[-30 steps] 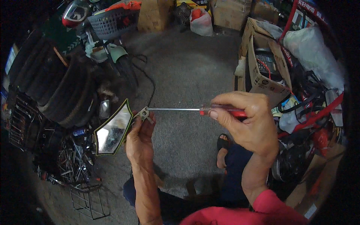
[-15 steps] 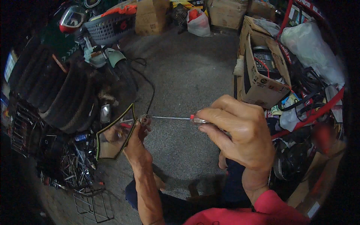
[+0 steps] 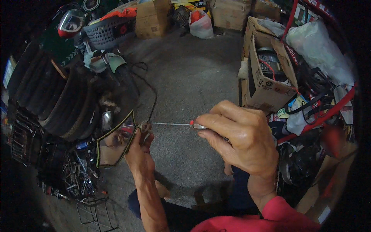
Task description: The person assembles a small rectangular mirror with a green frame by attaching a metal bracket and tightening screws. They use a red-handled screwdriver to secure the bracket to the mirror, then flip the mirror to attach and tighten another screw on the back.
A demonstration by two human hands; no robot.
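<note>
My left hand (image 3: pixel 140 152) grips an angular rear-view mirror (image 3: pixel 112 149) by the small metal mount (image 3: pixel 145 126) at its side. The mirror has a dark frame with a yellow-green edge, and its glass shows a reflection. My right hand (image 3: pixel 241 137) is closed round the handle of a screwdriver (image 3: pixel 172 124), which has a red collar and a clear grip. Its thin shank lies level, pointing left, with the tip at the mount. Whether the tip sits in a screw is too small to tell.
Stacked tyres (image 3: pixel 58 96) stand at the left, above a pile of loose tools (image 3: pixel 79 174) and a wire rack (image 3: pixel 96 214). A black cable (image 3: pixel 155 92) runs over the floor. An open cardboard box (image 3: pixel 270 94) and a red rail (image 3: pixel 317 121) are at the right.
Both hands, the mirror and the screwdriver have shifted slightly left and down in the picture, and the background has shifted a little left as well. The grips look the same.
</note>
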